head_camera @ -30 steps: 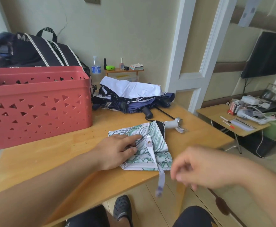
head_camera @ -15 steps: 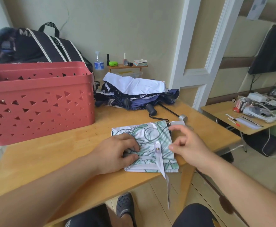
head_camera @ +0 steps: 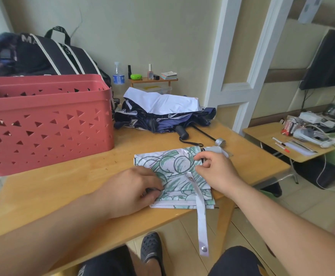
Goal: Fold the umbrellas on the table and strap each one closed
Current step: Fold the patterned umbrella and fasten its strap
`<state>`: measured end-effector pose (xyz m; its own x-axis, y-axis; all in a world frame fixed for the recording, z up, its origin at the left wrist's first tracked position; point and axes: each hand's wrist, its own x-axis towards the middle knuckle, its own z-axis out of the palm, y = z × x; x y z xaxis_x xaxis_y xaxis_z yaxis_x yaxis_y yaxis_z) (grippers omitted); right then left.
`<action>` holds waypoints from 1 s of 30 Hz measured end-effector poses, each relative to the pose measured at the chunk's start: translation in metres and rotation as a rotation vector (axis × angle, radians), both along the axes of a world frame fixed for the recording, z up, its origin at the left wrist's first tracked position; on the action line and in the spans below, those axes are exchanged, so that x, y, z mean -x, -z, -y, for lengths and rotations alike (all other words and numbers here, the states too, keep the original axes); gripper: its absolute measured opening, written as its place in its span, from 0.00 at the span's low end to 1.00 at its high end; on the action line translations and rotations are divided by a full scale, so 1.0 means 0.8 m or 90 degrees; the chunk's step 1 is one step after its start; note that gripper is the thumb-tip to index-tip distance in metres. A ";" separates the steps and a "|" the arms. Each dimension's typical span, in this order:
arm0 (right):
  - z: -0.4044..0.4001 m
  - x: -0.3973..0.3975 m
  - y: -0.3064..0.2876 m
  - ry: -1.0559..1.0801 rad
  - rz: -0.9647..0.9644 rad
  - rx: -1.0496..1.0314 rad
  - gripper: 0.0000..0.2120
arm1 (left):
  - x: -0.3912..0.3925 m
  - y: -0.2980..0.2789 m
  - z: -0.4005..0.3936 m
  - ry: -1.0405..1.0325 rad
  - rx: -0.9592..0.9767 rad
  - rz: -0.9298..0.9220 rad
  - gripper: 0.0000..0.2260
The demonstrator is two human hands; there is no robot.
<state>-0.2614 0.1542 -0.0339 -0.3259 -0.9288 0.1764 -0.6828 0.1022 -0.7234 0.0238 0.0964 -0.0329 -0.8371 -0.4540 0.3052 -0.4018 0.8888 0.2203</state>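
A: What's nearest?
B: A white strap [head_camera: 201, 220] with a snap hangs off the table [head_camera: 63, 188] edge.
A: The hands?
B: The left hand [head_camera: 134, 191] pinches the green-patterned umbrella [head_camera: 179, 177] fabric, pressing it flat; the right hand [head_camera: 215, 171] pinches folds near its silver handle [head_camera: 215, 150].
A: Beyond?
B: A navy umbrella [head_camera: 162, 116] lies unfolded beside a red basket [head_camera: 45, 120].

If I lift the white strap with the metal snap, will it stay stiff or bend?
The white strap with the metal snap would probably bend: it hangs limp over the wooden table edge. Its snap end may swing. It looks thin, likely light.
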 end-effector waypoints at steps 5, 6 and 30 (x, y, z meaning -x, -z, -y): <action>0.008 -0.005 -0.024 -0.009 -0.195 -0.101 0.05 | -0.010 0.002 -0.009 -0.003 0.055 0.002 0.12; 0.015 -0.007 -0.037 0.006 -0.250 -0.113 0.05 | -0.010 0.002 -0.010 -0.001 0.060 -0.001 0.12; 0.088 -0.025 -0.037 -0.255 -0.513 -0.176 0.35 | 0.086 -0.089 0.085 -0.151 -0.071 0.192 0.29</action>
